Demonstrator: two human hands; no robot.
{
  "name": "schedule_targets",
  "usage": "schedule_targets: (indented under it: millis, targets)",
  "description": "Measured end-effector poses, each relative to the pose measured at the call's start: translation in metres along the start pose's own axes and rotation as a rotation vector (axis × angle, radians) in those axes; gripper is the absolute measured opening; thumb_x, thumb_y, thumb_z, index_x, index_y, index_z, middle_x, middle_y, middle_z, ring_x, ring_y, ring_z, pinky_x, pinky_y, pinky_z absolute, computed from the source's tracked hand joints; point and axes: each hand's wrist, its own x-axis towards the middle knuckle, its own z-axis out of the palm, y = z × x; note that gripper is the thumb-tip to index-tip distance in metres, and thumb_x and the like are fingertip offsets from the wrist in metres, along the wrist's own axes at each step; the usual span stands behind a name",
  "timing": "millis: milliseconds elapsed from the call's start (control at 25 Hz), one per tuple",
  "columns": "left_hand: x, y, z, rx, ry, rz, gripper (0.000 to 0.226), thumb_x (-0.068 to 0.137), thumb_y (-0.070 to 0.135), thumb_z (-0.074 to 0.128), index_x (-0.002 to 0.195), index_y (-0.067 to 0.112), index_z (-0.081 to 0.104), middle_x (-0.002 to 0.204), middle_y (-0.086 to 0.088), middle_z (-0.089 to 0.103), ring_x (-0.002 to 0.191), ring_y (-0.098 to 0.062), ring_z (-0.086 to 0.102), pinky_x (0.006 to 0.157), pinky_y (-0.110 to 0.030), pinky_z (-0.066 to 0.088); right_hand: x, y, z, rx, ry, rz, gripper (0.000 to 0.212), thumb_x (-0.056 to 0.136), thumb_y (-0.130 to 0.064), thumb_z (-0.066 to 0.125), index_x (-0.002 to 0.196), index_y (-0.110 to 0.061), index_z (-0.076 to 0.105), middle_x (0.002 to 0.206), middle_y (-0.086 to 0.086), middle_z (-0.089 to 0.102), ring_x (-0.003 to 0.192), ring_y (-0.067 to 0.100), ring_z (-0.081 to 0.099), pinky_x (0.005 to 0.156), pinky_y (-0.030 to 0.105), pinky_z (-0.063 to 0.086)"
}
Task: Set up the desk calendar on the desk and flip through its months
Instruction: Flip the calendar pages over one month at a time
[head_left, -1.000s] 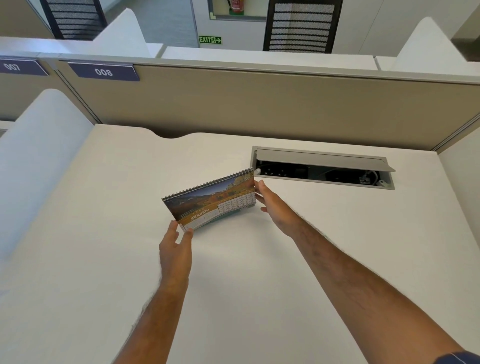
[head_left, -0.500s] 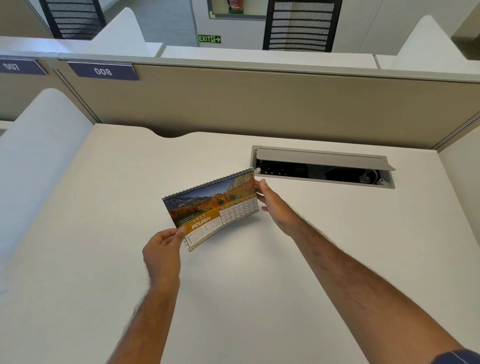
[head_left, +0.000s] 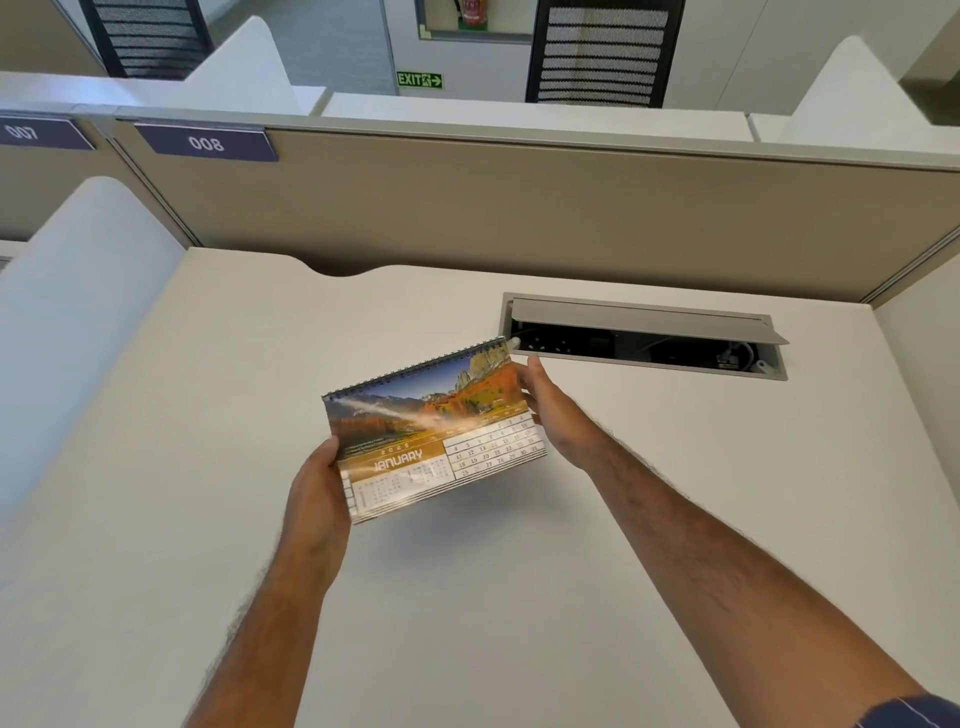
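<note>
Head view: calendar (head_left: 434, 434) held just above the white counter (head_left: 156, 467), left hand (head_left: 317, 499) fingers gripping its lower-left corner, right hand (head_left: 558, 415) steadying the right edge; January showing; not yet stood up, no months flipped; glossy pages, wire spiral binding on top.

The calendar (head_left: 434, 431) hides both hands' fingers (small print blurred).
</note>
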Motion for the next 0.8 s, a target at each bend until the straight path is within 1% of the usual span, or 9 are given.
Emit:
schedule_targets:
  millis: [80, 160, 280, 360, 480, 560, 680, 760, 800]
  targets:
    - [-0.001, 0.015, -0.001, -0.105, -0.057, 0.025, 0.065, 0.105, 0.068, 0.041, 0.132, 0.02, 0.077, 0.126, -0.013, 0.08, 0.115, -0.031, 0.077, 0.091, -0.044, 0.061, -0.001, 0.002, -0.002, 0.023, -0.017, -0.007, 0.07, 0.106, -0.068, 0.01, 0.143, -0.037, 0.061, 0.139, 0.0, 0.07, 0.133, 0.026, 0.062, 0.12, 0.056, 0.039]
    - [0.002, 0.028, 0.0, -0.184, -0.048, 0.079, 0.072, 0.093, 0.078, 0.053, 0.125, 0.02, 0.081, 0.12, -0.01, 0.082, 0.11, -0.027, 0.078, 0.089, -0.038, 0.064, -0.003, 0.002, -0.001, 0.037, -0.014, -0.012, 0.069, 0.106, -0.067, 0.011, 0.138, -0.037, 0.064, 0.138, -0.001, 0.071, 0.135, 0.025, 0.061, 0.121, 0.054, 0.037]
    - [0.01, 0.041, 0.003, -0.258, -0.049, 0.126, 0.071, 0.101, 0.074, 0.042, 0.127, 0.018, 0.075, 0.126, -0.014, 0.078, 0.109, -0.028, 0.077, 0.089, -0.041, 0.061, -0.005, 0.0, 0.001, 0.044, 0.01, -0.007, 0.058, 0.107, -0.065, 0.011, 0.143, -0.045, 0.052, 0.158, -0.004, 0.053, 0.15, 0.022, 0.044, 0.126, 0.056, 0.025]
    - [0.016, 0.044, 0.003, -0.249, -0.072, 0.124, 0.074, 0.104, 0.072, 0.035, 0.134, 0.015, 0.071, 0.125, -0.016, 0.078, 0.104, -0.028, 0.076, 0.089, -0.042, 0.059, -0.005, -0.001, 0.002, 0.023, 0.004, -0.012, 0.062, 0.108, -0.064, 0.009, 0.153, -0.041, 0.044, 0.165, -0.002, 0.044, 0.154, 0.023, 0.037, 0.127, 0.057, 0.021]
    - [0.02, 0.041, 0.002, -0.2, -0.074, 0.106, 0.074, 0.106, 0.07, 0.032, 0.147, 0.017, 0.063, 0.128, -0.015, 0.078, 0.1, -0.023, 0.076, 0.085, -0.036, 0.062, -0.005, -0.001, 0.002, -0.001, 0.004, -0.002, 0.066, 0.108, -0.063, 0.007, 0.158, -0.037, 0.04, 0.166, -0.001, 0.042, 0.155, 0.024, 0.036, 0.127, 0.057, 0.022]
    - [0.022, 0.036, -0.002, -0.195, -0.057, 0.121, 0.07, 0.107, 0.068, 0.035, 0.148, 0.018, 0.062, 0.124, -0.013, 0.079, 0.099, -0.021, 0.075, 0.084, -0.035, 0.063, -0.005, -0.001, 0.002, -0.007, 0.006, 0.0, 0.065, 0.108, -0.063, 0.008, 0.157, -0.038, 0.041, 0.165, -0.003, 0.043, 0.154, 0.022, 0.038, 0.127, 0.056, 0.023]
    - [0.022, 0.021, -0.002, -0.184, 0.101, 0.201, 0.045, 0.103, 0.051, 0.058, 0.131, 0.018, 0.07, 0.101, -0.004, 0.076, 0.084, -0.015, 0.07, 0.078, -0.033, 0.06, -0.004, 0.0, 0.003, -0.01, 0.008, -0.001, 0.062, 0.108, -0.063, 0.009, 0.155, -0.041, 0.042, 0.163, -0.004, 0.044, 0.153, 0.021, 0.039, 0.126, 0.055, 0.023]
    - [0.023, 0.004, -0.001, 0.013, 0.294, 0.182, 0.032, 0.099, 0.038, 0.067, 0.126, 0.02, 0.067, 0.113, -0.006, 0.072, 0.091, -0.014, 0.067, 0.09, -0.04, 0.057, -0.003, 0.001, 0.003, -0.012, 0.013, -0.002, 0.06, 0.108, -0.062, 0.009, 0.154, -0.043, 0.043, 0.163, -0.005, 0.045, 0.152, 0.02, 0.039, 0.127, 0.056, 0.023]
    - [0.023, -0.006, 0.0, 0.132, 0.339, 0.124, 0.035, 0.101, 0.033, 0.068, 0.133, 0.021, 0.062, 0.129, -0.008, 0.069, 0.106, -0.016, 0.068, 0.102, -0.044, 0.054, -0.003, 0.001, 0.004, -0.015, 0.014, -0.005, 0.06, 0.109, -0.062, 0.009, 0.154, -0.043, 0.043, 0.161, -0.006, 0.046, 0.151, 0.018, 0.04, 0.126, 0.056, 0.023]
